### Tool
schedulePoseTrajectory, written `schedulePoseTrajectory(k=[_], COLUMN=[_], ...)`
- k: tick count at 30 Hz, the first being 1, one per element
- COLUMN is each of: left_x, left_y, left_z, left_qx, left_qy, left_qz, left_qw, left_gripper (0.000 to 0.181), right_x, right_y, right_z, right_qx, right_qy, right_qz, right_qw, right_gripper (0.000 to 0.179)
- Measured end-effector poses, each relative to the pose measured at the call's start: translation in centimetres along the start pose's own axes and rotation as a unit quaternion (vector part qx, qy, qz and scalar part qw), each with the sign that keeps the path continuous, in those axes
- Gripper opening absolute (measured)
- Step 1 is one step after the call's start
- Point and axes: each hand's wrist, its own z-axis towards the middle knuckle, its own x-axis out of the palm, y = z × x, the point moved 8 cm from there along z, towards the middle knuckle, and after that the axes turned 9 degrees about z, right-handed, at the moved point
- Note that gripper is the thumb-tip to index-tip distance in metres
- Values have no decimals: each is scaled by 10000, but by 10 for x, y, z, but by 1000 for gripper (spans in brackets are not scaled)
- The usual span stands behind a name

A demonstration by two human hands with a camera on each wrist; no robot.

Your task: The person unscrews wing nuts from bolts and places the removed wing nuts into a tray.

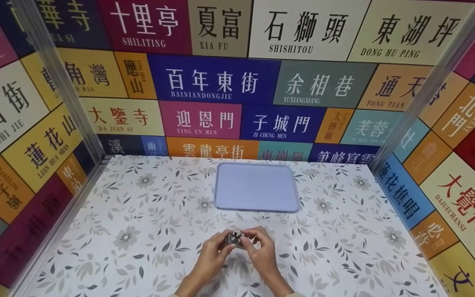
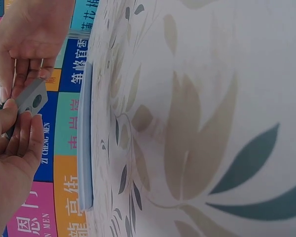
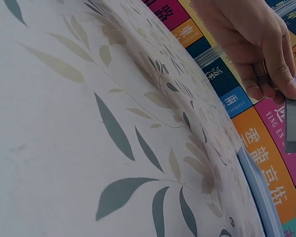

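A small grey metal piece (image 1: 234,238) is held up between both hands above the table's front part. In the head view its top shows dark, shiny parts sticking up. The left wrist view shows a flat grey plate with a round dark spot on the piece (image 2: 33,98); in the right wrist view the piece (image 3: 291,126) appears as a thin slab with a bent end. My left hand (image 1: 211,255) pinches it from the left, thumb in front. From the right, my right hand (image 1: 262,250) grips it with thumb and fingers. Its exact kind cannot be told.
A light blue-purple tray (image 1: 256,187) lies beyond the hands toward the back of the table. Under it spreads a white tablecloth (image 1: 159,218) with grey leaves and flowers. Panels of coloured signs (image 1: 217,78) stand at the back and both sides.
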Motion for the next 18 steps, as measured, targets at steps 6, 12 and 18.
schedulePoseTrajectory(k=[6, 12, 18], left_x=[-1, 1, -1], left_y=[1, 1, 1], left_z=[1, 1, 0], left_qx=[-46, 30, 74], left_qy=[3, -18, -76], left_qz=[-3, -12, 19], left_qw=[10000, 10000, 9999], left_gripper=[34, 32, 33], right_x=[-3, -3, -2], right_y=[-1, -1, 3], right_z=[1, 0, -1], right_qx=[4, -55, -312], right_qy=[-321, -457, -313], right_qz=[-170, -210, -166], right_qw=[9993, 9987, 9989], right_gripper=[14, 11, 11])
